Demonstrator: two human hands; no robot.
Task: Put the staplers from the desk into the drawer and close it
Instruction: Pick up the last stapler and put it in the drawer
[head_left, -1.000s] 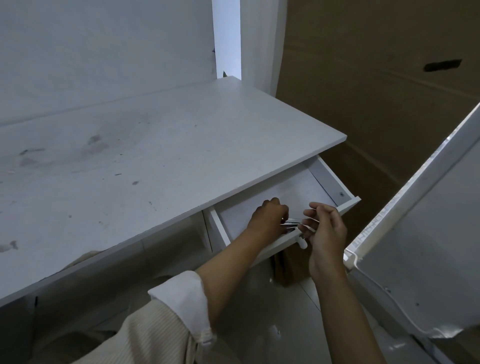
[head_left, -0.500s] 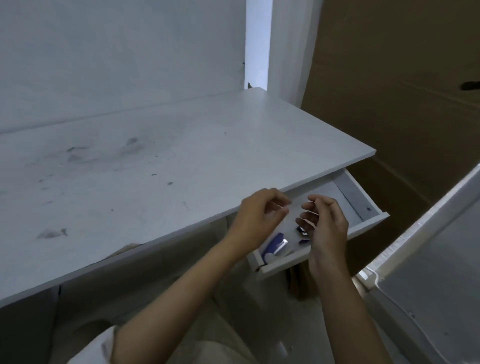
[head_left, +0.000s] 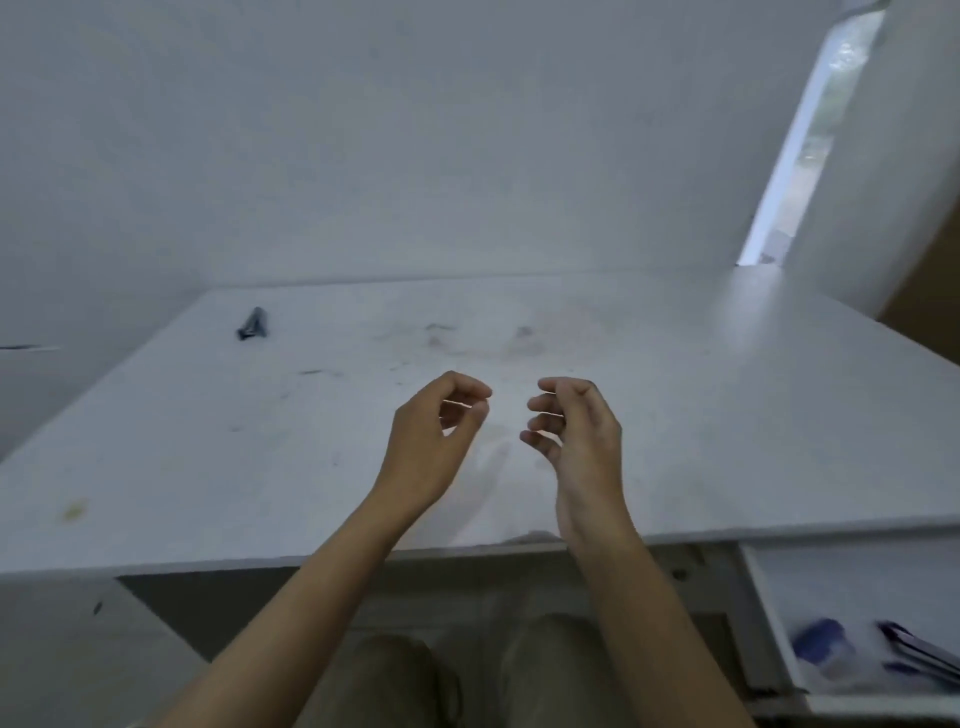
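At the upper left of the frame I see one dark stapler (head_left: 252, 323) lying on the white counter (head_left: 727, 415), near its far edge and well apart from both hands. At centre frame my left hand (head_left: 434, 441) hovers above the counter with its fingers (head_left: 475, 392) loosely curled and apart, holding nothing. Just to its right, my right hand (head_left: 576, 441) does the same: fingers apart, empty. At the lower right of the frame the drawer (head_left: 763, 613) stands open below the counter edge, with blue and dark items inside; blur prevents identifying them.

I judge the stapler rigid, moderately light and hard-shelled, with a hinged top arm that may swing open. I should take hold across its body at mid-length, pinching top arm and base together, not at the nose. The surface may be smooth, so a firm pinch is advised.
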